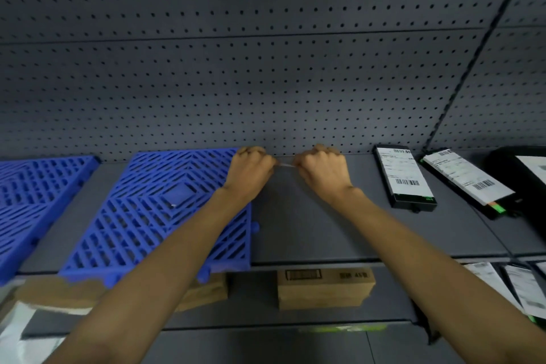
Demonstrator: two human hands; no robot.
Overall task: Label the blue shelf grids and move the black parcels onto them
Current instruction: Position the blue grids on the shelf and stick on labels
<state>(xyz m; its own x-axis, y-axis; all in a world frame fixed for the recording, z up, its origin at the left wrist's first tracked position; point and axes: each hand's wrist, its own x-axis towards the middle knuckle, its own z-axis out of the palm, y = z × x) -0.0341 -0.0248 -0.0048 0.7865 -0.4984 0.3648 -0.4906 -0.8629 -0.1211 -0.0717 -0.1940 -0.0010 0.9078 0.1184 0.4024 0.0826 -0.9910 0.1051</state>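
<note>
- Both hands are at the back edge of the shelf [310, 216]. The left hand [251, 165] and right hand [323, 165] have curled fingers, each pinching one end of a thin pale strip [285, 165] stretched between them (a label, I'd guess).
- The nearer blue grid [153, 210] has its back right corner by the left hand; a second blue grid [32, 192] lies at the shelf's left end.
- The black parcels [404, 177] lie toward the right end, none on a grid.
- Labelling looks to be the step in hand; next, the strip needs pressing onto the nearer grid.
</note>
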